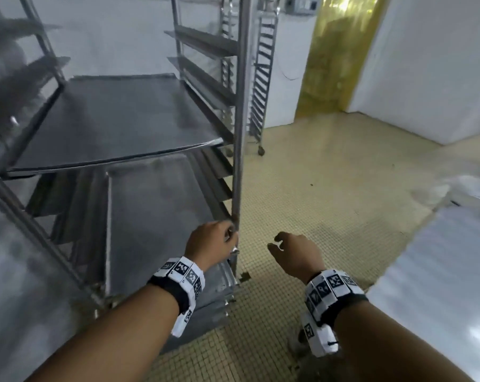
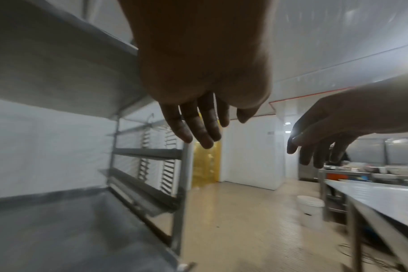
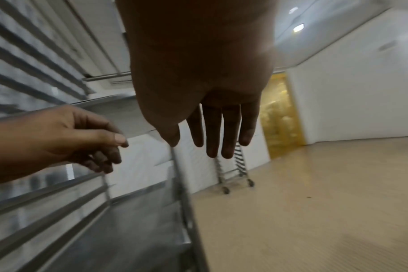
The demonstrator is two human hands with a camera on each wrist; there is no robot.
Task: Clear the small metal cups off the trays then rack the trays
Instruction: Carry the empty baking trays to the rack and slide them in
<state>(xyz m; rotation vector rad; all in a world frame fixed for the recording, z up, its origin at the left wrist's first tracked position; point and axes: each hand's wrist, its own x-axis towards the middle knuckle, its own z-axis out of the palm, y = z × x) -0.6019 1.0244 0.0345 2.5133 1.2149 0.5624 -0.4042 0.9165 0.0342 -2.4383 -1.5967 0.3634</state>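
Note:
A steel tray rack [image 1: 239, 133] stands at the left, and no small metal cups are in view. One flat tray [image 1: 117, 119] sits on its runners at mid height. Another tray [image 1: 156, 210] lies lower down, with more trays stacked near the floor [image 1: 205, 307]. My left hand [image 1: 228, 235] hovers at the rack's front right post, just above the lower tray's corner. Its fingers [image 2: 198, 127] are relaxed and hold nothing; whether they touch the post is unclear. My right hand [image 1: 277, 242] hangs over the floor to the right of the post, its fingers [image 3: 217, 132] straight and empty.
A second rack on casters [image 1: 261, 78] stands against the back wall beside a yellow strip-curtain doorway [image 1: 332, 56]. A steel table [image 1: 440, 271] runs along the right, with a white bucket [image 2: 310, 204] by its far end. Tiled floor [image 1: 330, 188] lies between the rack and the table.

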